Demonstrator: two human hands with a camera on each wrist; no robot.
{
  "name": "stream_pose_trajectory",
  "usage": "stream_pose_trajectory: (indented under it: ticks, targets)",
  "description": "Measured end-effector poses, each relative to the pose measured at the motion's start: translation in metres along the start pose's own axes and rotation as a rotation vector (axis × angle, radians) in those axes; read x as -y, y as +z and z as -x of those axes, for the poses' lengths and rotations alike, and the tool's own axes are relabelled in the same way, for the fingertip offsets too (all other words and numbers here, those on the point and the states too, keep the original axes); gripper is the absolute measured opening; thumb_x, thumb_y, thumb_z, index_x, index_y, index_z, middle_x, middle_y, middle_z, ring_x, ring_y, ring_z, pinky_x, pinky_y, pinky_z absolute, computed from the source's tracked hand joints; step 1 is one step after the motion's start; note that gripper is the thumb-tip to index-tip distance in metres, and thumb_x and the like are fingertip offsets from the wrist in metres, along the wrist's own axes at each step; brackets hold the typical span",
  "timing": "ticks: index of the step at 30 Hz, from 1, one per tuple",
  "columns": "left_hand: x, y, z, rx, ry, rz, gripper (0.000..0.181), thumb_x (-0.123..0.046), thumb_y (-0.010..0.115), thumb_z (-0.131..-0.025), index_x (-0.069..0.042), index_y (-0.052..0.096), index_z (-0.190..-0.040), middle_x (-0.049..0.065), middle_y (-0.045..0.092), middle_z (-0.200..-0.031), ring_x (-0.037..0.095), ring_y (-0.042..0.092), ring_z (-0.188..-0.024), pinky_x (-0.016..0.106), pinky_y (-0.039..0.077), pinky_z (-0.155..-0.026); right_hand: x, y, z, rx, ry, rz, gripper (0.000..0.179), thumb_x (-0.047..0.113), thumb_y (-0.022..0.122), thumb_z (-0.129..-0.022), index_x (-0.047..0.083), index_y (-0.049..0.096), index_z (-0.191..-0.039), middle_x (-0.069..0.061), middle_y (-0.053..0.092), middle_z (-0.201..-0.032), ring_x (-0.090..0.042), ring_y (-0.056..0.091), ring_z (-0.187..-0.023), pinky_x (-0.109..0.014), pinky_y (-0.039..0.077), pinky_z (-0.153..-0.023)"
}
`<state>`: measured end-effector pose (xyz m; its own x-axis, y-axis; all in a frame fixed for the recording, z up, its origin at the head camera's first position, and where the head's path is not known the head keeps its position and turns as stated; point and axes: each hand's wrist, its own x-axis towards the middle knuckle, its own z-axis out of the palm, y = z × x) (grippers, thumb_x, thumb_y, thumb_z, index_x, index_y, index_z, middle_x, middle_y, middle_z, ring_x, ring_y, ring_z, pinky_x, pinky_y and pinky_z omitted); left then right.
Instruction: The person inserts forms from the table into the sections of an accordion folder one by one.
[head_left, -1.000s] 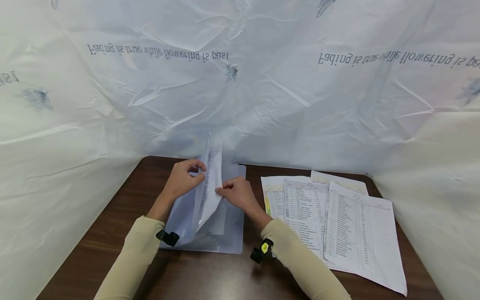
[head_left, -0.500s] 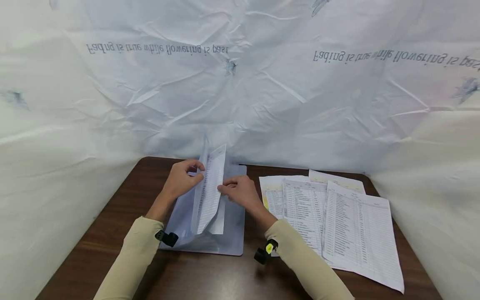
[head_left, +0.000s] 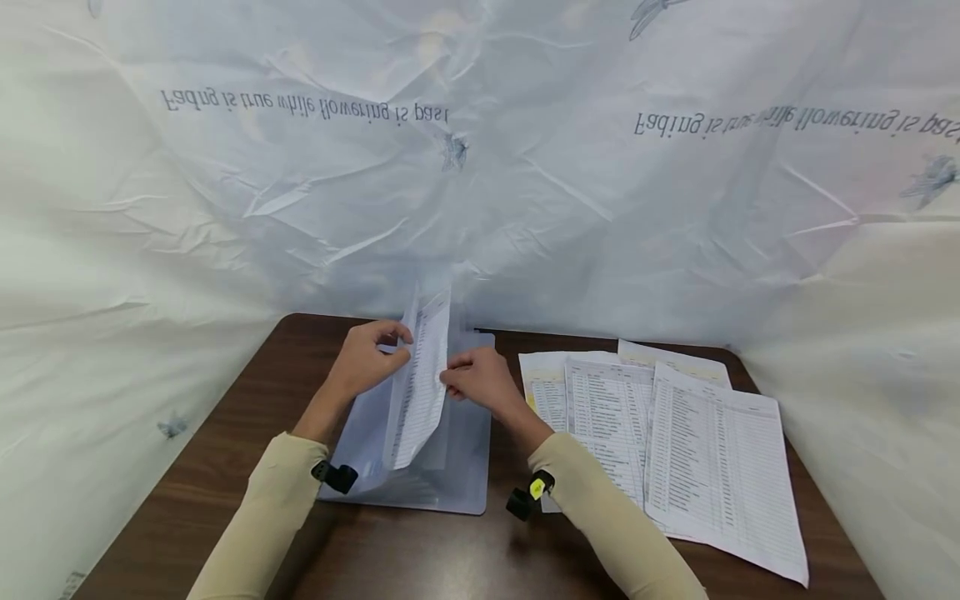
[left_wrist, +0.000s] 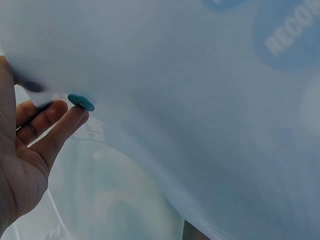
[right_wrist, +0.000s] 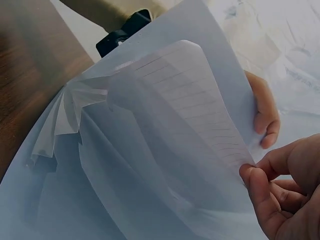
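Observation:
A translucent bluish plastic document folder [head_left: 467, 479] lies on the table with its front cover lifted. The left hand [head_left: 362, 360] grips the cover's edge between thumb and fingers; in the left wrist view a teal snap button [left_wrist: 81, 102] sits by its fingertips. A printed, lined sheet [head_left: 424, 379] stands tilted inside the folder. The right hand [head_left: 483, 383] pinches that sheet's right edge between thumb and index finger. Up close in the right wrist view, the sheet [right_wrist: 200, 110] shows against the cover, near the folder's pleated side [right_wrist: 70, 112]. Its lower part is seen through plastic.
Several overlapping printed sheets [head_left: 757, 483] lie on the right side of the brown table [head_left: 202, 467]. A wrinkled white plastic curtain [head_left: 525, 208] with printed text hangs behind and on both sides of the table.
The right hand has shifted slightly right, with the pinched sheet's edge moving along. The left hand keeps its place on the cover.

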<state>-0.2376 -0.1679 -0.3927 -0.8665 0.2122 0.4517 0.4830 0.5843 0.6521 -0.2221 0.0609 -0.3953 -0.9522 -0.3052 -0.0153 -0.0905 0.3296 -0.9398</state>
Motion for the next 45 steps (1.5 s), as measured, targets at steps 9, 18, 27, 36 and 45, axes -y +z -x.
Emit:
stream_pose_trajectory:
  ticks: [9, 18, 27, 36, 45]
  targets:
    - [-0.004, 0.000, 0.000, -0.007, 0.055, -0.027, 0.012, -0.008, 0.067, -0.086, -0.007, 0.073, -0.096, 0.006, 0.073, -0.099, 0.024, 0.069, -0.089, 0.044, 0.059, -0.075, -0.001, 0.006, -0.004, 0.022, -0.023, 0.012, 0.016, 0.012, 0.071, -0.093, 0.000, 0.078, -0.100, -0.006, 0.074, -0.074, -0.015, 0.071, -0.064, -0.032, 0.059, -0.063]
    - [-0.003, 0.000, 0.003, -0.018, 0.057, -0.021, 0.011, -0.008, 0.068, -0.087, -0.007, 0.073, -0.096, 0.006, 0.073, -0.100, 0.024, 0.069, -0.089, 0.045, 0.060, -0.074, -0.003, 0.010, -0.005, -0.003, -0.037, 0.071, 0.019, 0.018, 0.073, -0.095, 0.002, 0.078, -0.104, -0.004, 0.075, -0.076, -0.013, 0.070, -0.064, -0.031, 0.057, -0.061]
    - [-0.003, -0.001, 0.003, -0.032, 0.016, -0.023, 0.011, -0.008, 0.069, -0.085, -0.008, 0.074, -0.096, 0.006, 0.074, -0.099, 0.024, 0.071, -0.090, 0.044, 0.059, -0.073, -0.003, 0.001, 0.002, -0.004, -0.105, 0.095, 0.022, 0.027, 0.074, -0.095, 0.010, 0.079, -0.108, 0.000, 0.077, -0.084, -0.014, 0.070, -0.066, -0.032, 0.056, -0.063]
    - [0.003, -0.003, -0.001, -0.032, 0.016, -0.030, 0.013, -0.009, 0.069, -0.085, -0.006, 0.074, -0.097, 0.005, 0.073, -0.097, 0.024, 0.071, -0.089, 0.045, 0.059, -0.075, -0.008, -0.027, 0.011, -0.046, -0.291, 0.101, 0.029, 0.028, 0.076, -0.094, 0.011, 0.077, -0.117, -0.002, 0.077, -0.101, -0.012, 0.071, -0.076, -0.033, 0.058, -0.068]
    - [0.009, -0.004, -0.005, -0.017, 0.014, -0.008, 0.012, -0.009, 0.068, -0.086, -0.008, 0.073, -0.097, 0.005, 0.073, -0.099, 0.024, 0.069, -0.091, 0.045, 0.059, -0.077, -0.028, -0.069, 0.022, -0.163, -0.375, 0.160, 0.027, 0.029, 0.078, -0.093, 0.016, 0.077, -0.116, 0.000, 0.077, -0.105, -0.013, 0.070, -0.086, -0.032, 0.057, -0.071]
